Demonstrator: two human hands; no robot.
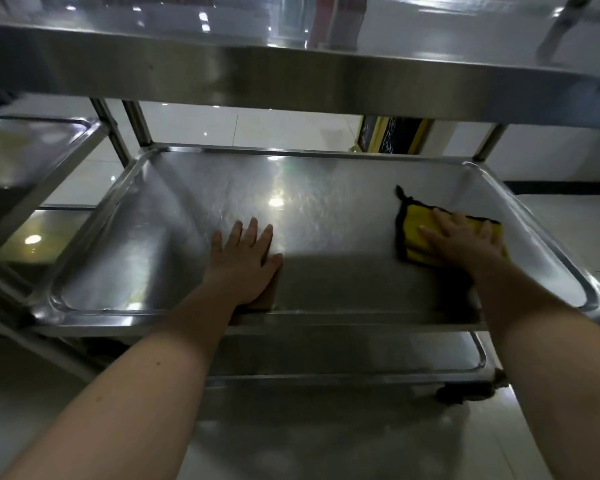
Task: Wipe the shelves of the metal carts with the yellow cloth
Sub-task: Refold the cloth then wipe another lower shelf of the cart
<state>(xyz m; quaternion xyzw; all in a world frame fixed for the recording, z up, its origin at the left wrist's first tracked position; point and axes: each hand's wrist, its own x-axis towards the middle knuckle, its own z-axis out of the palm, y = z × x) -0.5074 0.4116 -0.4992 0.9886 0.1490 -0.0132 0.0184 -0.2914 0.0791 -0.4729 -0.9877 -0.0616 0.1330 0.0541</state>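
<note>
The middle shelf [326,188] of a steel cart fills the view, a shallow shiny tray with a raised rim. A folded yellow cloth [414,233] with a black border lies on the shelf's right part. My right hand [465,240] presses flat on the cloth with straight fingers. My left hand [245,261] rests flat on the bare metal near the shelf's middle front, fingers spread, holding nothing. The cart's top shelf [291,67] overhangs above, and part of the bottom shelf [361,355] shows below.
A second steel cart [32,157] stands close on the left, its shelf at about the same height. Upright posts [136,123] rise at the shelf's far corners. A caster wheel [465,393] sits low right on the glossy tiled floor [291,445].
</note>
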